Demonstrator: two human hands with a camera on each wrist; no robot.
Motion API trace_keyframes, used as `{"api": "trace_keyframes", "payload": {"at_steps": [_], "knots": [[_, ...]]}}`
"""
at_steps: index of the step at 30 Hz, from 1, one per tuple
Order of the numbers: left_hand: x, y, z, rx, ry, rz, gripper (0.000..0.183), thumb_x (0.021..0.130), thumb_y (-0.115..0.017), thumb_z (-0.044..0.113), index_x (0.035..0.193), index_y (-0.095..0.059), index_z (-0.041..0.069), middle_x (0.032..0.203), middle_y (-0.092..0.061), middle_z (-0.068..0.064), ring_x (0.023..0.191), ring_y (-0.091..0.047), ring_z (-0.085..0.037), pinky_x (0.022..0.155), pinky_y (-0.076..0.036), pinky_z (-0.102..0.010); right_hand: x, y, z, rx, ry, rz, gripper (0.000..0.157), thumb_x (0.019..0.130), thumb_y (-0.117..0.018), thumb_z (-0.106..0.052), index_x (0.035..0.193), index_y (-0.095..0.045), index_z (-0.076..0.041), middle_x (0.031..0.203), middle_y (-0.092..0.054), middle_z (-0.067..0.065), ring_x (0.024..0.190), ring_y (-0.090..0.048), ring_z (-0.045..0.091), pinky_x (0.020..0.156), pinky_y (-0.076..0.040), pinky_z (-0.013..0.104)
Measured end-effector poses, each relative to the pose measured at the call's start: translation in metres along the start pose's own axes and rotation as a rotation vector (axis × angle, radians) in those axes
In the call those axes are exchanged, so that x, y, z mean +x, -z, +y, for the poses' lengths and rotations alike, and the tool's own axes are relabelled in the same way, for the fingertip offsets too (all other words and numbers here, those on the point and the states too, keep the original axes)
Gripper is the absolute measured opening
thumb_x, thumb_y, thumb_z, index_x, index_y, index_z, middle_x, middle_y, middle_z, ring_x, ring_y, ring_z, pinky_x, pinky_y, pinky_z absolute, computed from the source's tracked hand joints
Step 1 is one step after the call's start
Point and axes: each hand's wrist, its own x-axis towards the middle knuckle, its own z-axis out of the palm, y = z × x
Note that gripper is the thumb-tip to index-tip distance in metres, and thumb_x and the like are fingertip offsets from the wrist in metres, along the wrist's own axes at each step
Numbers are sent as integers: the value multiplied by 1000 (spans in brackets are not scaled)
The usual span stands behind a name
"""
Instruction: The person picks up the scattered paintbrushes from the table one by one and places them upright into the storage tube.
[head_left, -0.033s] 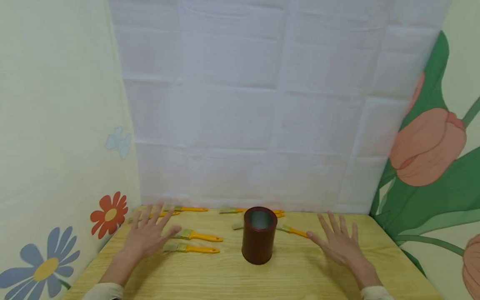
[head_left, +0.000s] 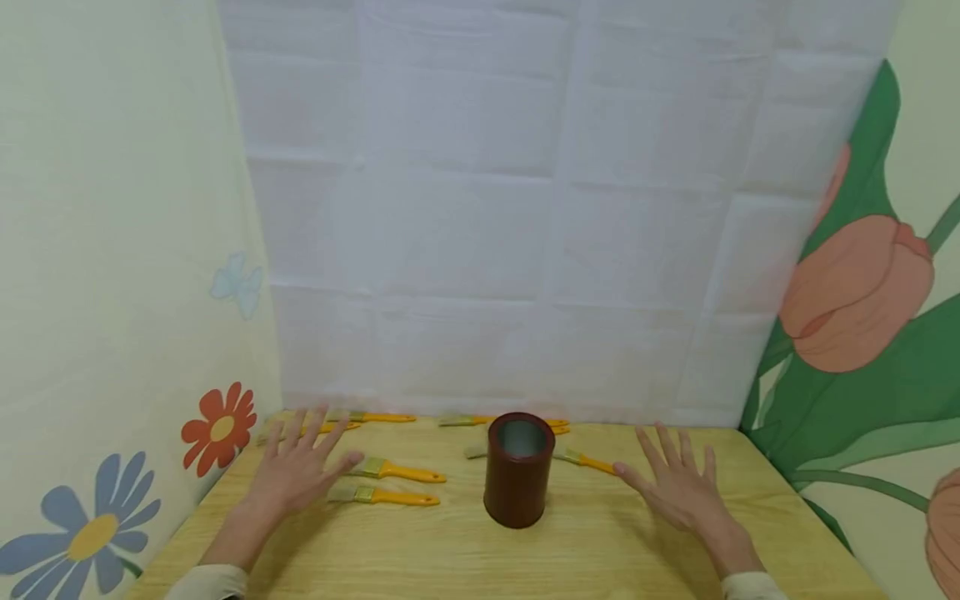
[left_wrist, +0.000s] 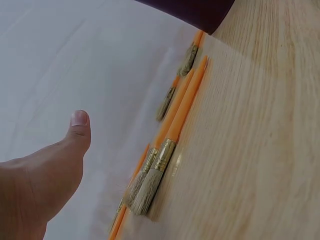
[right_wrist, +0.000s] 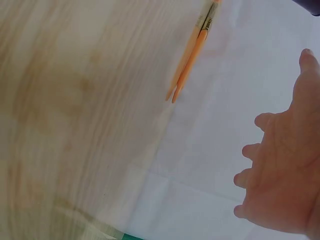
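Note:
My left hand [head_left: 288, 479], fingers spread, hovers at the left beside two paintbrushes with orange handles, a rear paintbrush [head_left: 408, 474] and a front paintbrush [head_left: 405, 499]. It holds nothing; in the left wrist view its thumb [left_wrist: 77, 135] stands apart from the bristles. A dark red-brown cylindrical cup [head_left: 516, 479] stands upright between the hands, its opening facing up. My right hand [head_left: 682, 492] is also spread and holds nothing. Its thumb tip appears close to the handle of another paintbrush [head_left: 596, 463]; whether they touch I cannot tell. The right wrist view shows the palm [right_wrist: 287, 175].
More paintbrushes lie farther back, such as a paintbrush [head_left: 386, 418] at the back left and a paintbrush [head_left: 468, 422] partly behind the cup. The wooden table [head_left: 450, 558] meets a white cloth backdrop [head_left: 465, 250]. Flower-printed cloths [head_left: 112, 292] flank both sides.

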Motion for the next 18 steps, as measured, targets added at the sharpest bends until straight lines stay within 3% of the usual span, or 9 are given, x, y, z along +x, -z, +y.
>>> {"api": "trace_keyframes", "payload": {"at_steps": [6,9,14,18], "knots": [[0,-7,0,-29,-38,54,78,101,-45,66,158,-40,13,167,-12,-21,148,-10,-50,111,1,-70,4,1,-4,10,27,28,88,100,-42,-69,162,-27,-9,165,-11,25,146,-2,57,104,9,77],[1,-11,2,-74,-78,61,73,102,-48,62,156,-44,13,165,-16,-23,146,-15,-51,110,-5,-72,7,2,-13,70,51,52,85,101,-42,-67,162,-29,-8,164,-18,25,145,-17,55,106,-8,77],[2,-11,9,-161,-157,48,64,102,-55,55,148,-53,10,153,-37,-25,133,-38,-51,101,-22,-73,8,2,-40,340,80,61,75,102,-49,-62,157,-39,-12,154,-43,18,134,-46,43,101,-36,68],[6,-6,13,-204,-195,-4,50,101,-59,52,132,-64,13,134,-54,-14,113,-58,-36,94,-34,-69,10,-4,-64,581,132,56,64,101,-61,-49,153,-46,-14,145,-54,12,129,-52,36,104,-39,59]]}}
